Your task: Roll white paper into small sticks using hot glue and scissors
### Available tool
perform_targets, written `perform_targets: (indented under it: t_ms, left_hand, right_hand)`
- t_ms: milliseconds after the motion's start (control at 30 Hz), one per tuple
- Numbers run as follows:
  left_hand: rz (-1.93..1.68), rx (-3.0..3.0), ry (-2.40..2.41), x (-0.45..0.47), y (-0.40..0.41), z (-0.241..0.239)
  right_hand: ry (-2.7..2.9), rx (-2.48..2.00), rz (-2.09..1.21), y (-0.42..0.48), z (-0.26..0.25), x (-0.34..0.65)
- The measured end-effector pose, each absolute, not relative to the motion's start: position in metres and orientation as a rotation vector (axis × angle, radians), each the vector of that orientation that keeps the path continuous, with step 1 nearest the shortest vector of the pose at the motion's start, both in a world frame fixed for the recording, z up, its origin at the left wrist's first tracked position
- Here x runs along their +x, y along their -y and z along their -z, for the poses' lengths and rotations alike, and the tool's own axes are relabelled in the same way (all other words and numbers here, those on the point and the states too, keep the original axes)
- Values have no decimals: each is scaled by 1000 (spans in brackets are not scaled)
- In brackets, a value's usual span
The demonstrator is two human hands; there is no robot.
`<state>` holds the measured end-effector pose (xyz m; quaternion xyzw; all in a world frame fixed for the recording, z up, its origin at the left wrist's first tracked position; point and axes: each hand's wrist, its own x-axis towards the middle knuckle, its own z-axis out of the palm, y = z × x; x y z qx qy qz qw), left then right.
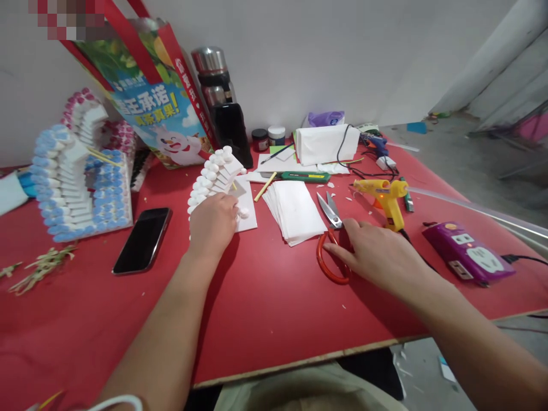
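My left hand (214, 221) curls around the lower part of a small white craft piece (209, 178), its fingertips bent over the base. White rounded tufts line the piece's curved outer edge, and folded white steps run along the inside. Its flat white base board (250, 212) lies on the table; my hand hides the rest. My right hand (377, 248) is closed over the handles of red-handled scissors (330, 210), thumb across one loop. The scissors lie on the table with their blades apart, pointing away from me. Between my hands sits a fanned stack of white paper pieces (297, 212).
A yellow glue gun (383, 197) and a purple power strip (468, 254) are at right. Behind the paper lies a green cutter (303, 177). At left are a black phone (143, 240) and a blue-and-white craft piece (64, 182). A printed bag (158, 108) stands behind.
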<state>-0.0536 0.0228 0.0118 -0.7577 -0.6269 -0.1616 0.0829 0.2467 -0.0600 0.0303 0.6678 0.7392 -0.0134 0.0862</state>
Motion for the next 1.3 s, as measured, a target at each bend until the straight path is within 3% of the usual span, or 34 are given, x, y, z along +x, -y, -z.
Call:
perform_targets:
  t_ms: [167, 333, 567, 800, 967, 1300]
  left_hand:
    - [575, -2248, 1799, -54, -18, -16]
    - [896, -2320, 1655, -41, -7, -19]
    - [1112, -2688, 1610, -12, 7, -7]
    - [1340, -2813, 1726, -4, 10, -1]
    - [1275, -2839, 1703, -4, 10, 0]
    - [1212, -2844, 1656, -6, 9, -2]
  right_hand:
    - [-2212, 2003, -41, 53, -52, 242]
    - [-2501, 1816, -3, 29, -79, 196]
    - [-2569, 1620, 347, -6, -51, 186]
    - [-2687, 1531, 954, -26, -43, 225]
    - [-2584, 1506, 1360, -32, -47, 232]
    - [-2644, 1855, 1433, -36, -47, 233]
